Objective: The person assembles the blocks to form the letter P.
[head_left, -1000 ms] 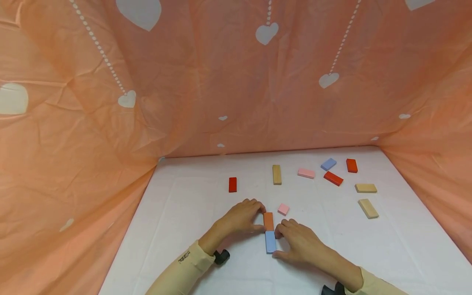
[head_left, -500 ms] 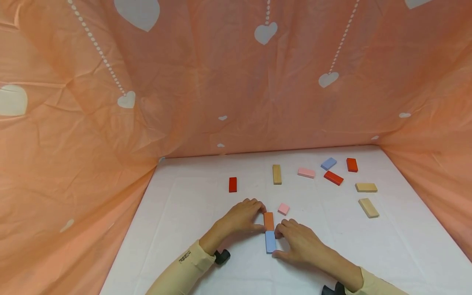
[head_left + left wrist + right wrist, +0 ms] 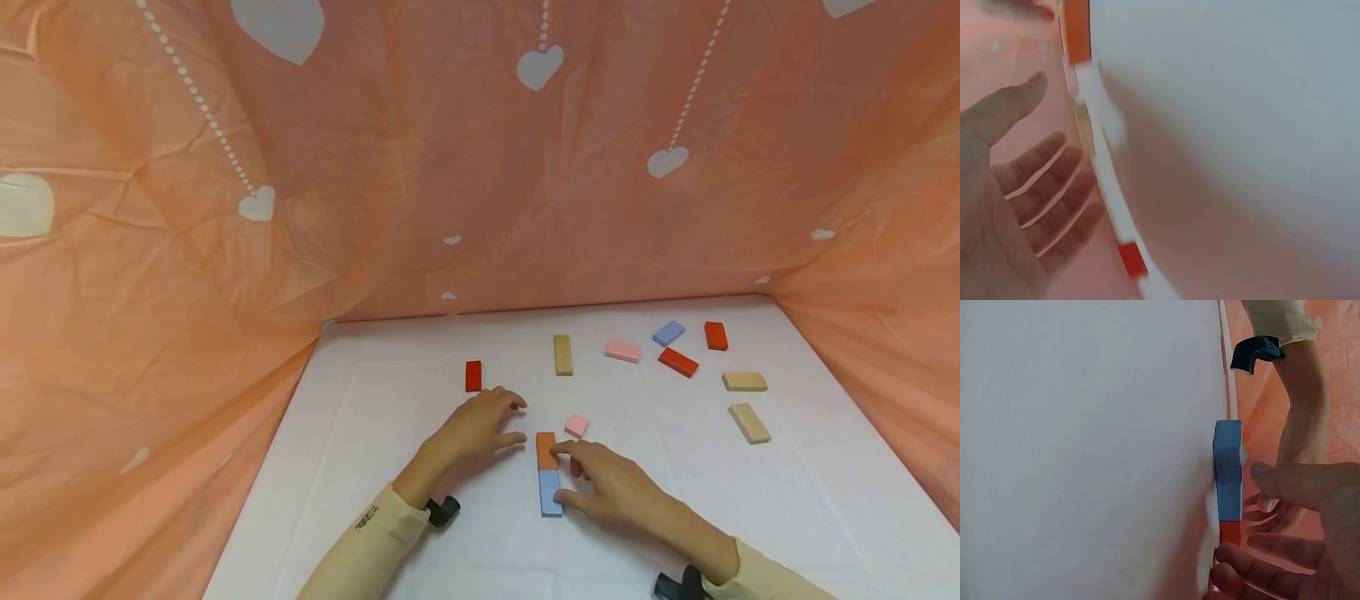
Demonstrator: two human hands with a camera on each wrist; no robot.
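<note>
An orange block (image 3: 546,451) and a light blue block (image 3: 551,493) lie end to end in a line on the white cloth. My left hand (image 3: 478,427) hovers to their left, apart from them, fingers spread and holding nothing. In the left wrist view its palm and loose fingers (image 3: 1075,178) show free of any block. My right hand (image 3: 611,483) is at the right side of the pair. Its index fingertip is by the orange block and its thumb by the blue block's near end; whether they touch cannot be told.
A small pink block (image 3: 577,426) lies just beyond the pair. A red block (image 3: 473,376) sits past my left hand. Farther back are a wooden block (image 3: 563,355), a pink block (image 3: 622,351) and several others toward the right. An orange curtain (image 3: 480,167) encloses the table.
My left hand has moved away from the orange block, to the left and slightly back. The right hand's fingers have lifted and spread a little. The two blocks have barely moved.
</note>
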